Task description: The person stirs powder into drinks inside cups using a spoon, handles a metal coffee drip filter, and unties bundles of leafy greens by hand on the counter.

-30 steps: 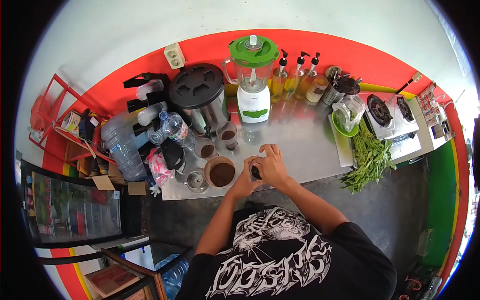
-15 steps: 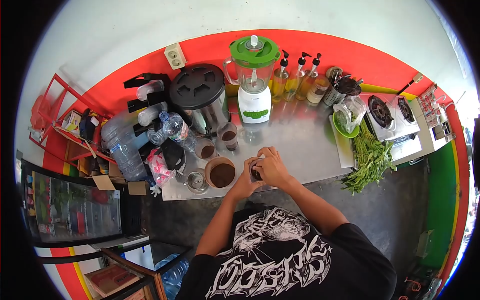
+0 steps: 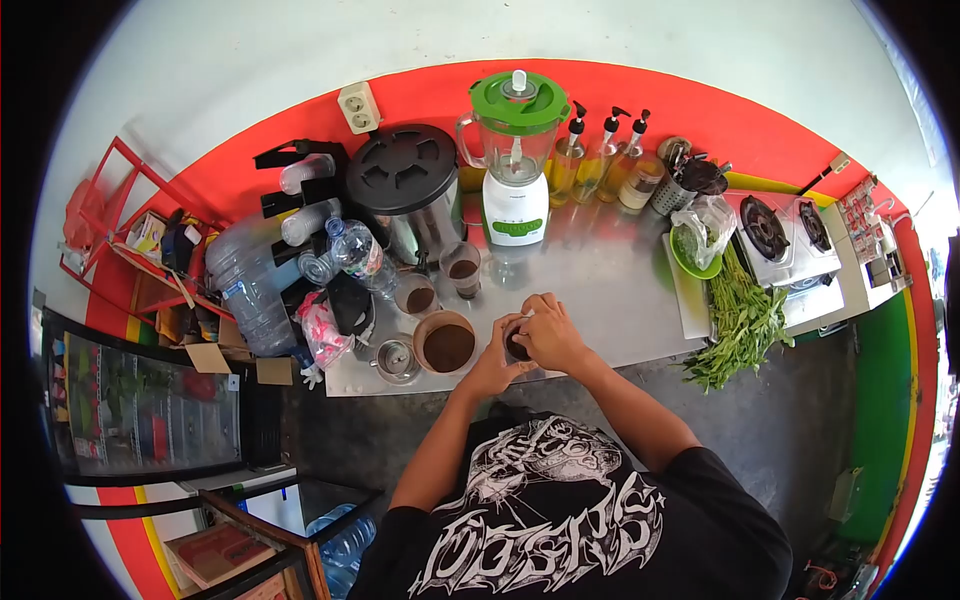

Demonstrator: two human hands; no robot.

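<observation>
Head | left grip (image 3: 493, 366) — clamped on one cup (image 3: 516, 345) | right grip (image 3: 553, 338) — unclear | three pump bottles (image 3: 592, 170)

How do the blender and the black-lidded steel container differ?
The blender has a green lid; the steel container has a black lid. The blender has a clear jug on a white base, while the steel container has a shiny metal body. The blender is narrower, the steel container broader. Both stand upright, lids on, on the metal counter.
</observation>
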